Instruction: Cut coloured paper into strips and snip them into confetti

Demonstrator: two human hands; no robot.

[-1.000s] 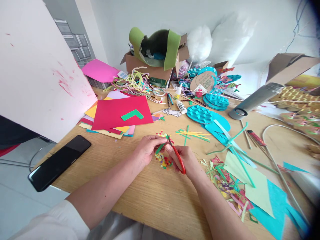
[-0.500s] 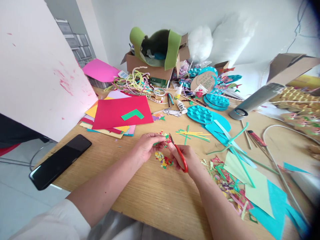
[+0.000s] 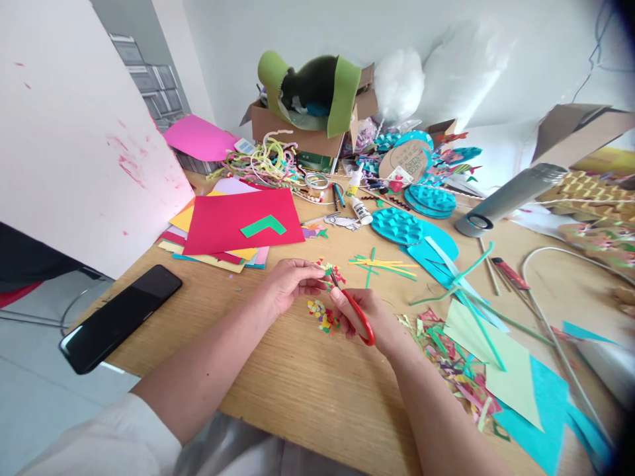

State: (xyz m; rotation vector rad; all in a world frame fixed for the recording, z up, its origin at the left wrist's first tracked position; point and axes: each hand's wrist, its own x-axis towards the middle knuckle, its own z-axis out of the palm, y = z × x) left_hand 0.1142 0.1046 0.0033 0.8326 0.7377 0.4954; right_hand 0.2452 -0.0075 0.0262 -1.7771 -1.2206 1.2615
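Note:
Scissors with red handles point(image 3: 364, 318) are in my right hand point(image 3: 361, 309), the fingers closed round the grips. Their dark blades point up and left, at a small green paper piece point(image 3: 328, 271). My left hand point(image 3: 294, 285) pinches that piece between thumb and fingertips. Just below the hands lies a pile of small round paper bits point(image 3: 322, 316) in yellow, red, green and white. More tiny red and green bits lie on the table behind the fingertips. Beyond my right hand rest thin yellow and green paper strips point(image 3: 384, 264), crossing each other.
A red sheet point(image 3: 223, 221) with a green paper angle tops a paper stack at left; a black phone point(image 3: 122, 317) lies nearer. Paper scraps point(image 3: 459, 370) and pale green paper point(image 3: 506, 377) are at right. Behind stand glue bottles point(image 3: 362, 211), blue textured discs point(image 3: 397, 227) and a grey cylinder point(image 3: 510, 198).
The scissor blades have swung left and down, closer to the left fingertips and the green paper piece. My left hand has shifted slightly left. Its pinch and my grip on the scissors remain.

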